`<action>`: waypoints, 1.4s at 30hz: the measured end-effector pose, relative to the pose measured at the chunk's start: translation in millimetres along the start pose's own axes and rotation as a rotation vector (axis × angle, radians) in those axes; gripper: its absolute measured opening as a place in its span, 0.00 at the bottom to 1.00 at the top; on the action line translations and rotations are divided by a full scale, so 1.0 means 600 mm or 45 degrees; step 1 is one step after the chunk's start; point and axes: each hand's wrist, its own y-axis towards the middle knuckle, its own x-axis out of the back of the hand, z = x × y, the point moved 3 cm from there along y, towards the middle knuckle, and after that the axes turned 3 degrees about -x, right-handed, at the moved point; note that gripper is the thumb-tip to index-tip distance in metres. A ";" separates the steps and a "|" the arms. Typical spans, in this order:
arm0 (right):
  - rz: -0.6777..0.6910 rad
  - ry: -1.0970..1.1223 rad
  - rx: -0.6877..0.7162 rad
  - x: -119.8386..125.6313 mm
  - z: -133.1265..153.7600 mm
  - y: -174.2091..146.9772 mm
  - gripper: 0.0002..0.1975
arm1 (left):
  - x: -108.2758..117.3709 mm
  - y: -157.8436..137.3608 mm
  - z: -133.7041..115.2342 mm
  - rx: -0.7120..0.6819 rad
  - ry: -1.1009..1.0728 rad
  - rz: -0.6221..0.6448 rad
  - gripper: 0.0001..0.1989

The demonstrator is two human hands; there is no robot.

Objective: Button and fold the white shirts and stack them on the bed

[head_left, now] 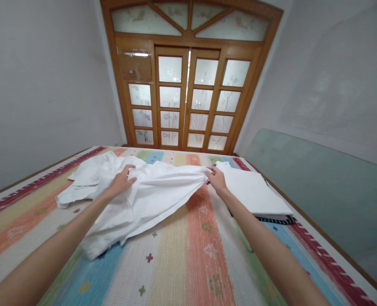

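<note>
A crumpled white garment, which looks like a shirt (163, 182), lies across the left and middle of the bed. My right hand (217, 179) pinches its right end and holds that part slightly raised, so the fabric stretches in creases toward the left. On the garment's upper left part rests my left hand (122, 180), its thumb and forefinger spread apart; the other fingers are partly hidden. Just right of my right hand lies a stack of folded white clothes (250, 193), with a dark, white-patterned edge showing underneath.
A striped, patterned bed cover (172, 263) spreads under everything. A pale green board (319, 182) stands along the right wall. Beyond the bed's far edge are wooden doors (188, 102) with frosted panes, and a plain wall (45, 85) rises on the left.
</note>
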 end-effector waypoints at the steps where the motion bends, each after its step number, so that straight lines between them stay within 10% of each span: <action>1: -0.104 -0.024 0.022 0.016 0.013 0.014 0.17 | 0.020 -0.003 -0.006 -0.024 -0.062 -0.077 0.24; 8: -0.667 -0.310 0.233 0.118 0.094 0.102 0.17 | 0.154 -0.028 -0.066 -0.034 -0.525 -0.386 0.25; 12: -0.561 -0.596 0.145 0.131 0.110 0.124 0.18 | 0.174 -0.026 -0.085 -0.034 -0.723 -0.388 0.28; 21: 0.142 -0.835 0.377 0.022 0.043 -0.033 0.07 | 0.025 -0.087 -0.092 -0.253 -0.643 0.418 0.31; 26: 0.691 -0.639 0.445 -0.083 0.013 -0.209 0.02 | -0.056 -0.107 -0.079 -0.425 -0.321 0.433 0.39; 29: 1.003 -0.772 0.673 -0.140 0.022 -0.302 0.14 | -0.100 -0.111 -0.064 -0.435 -0.281 0.376 0.43; 34: 1.020 -1.250 0.964 -0.181 0.043 -0.355 0.12 | -0.139 -0.115 -0.023 -0.295 -0.310 0.144 0.37; 42: 0.462 -0.904 0.433 -0.098 0.104 -0.197 0.07 | -0.105 -0.121 -0.016 -0.129 -0.243 0.162 0.23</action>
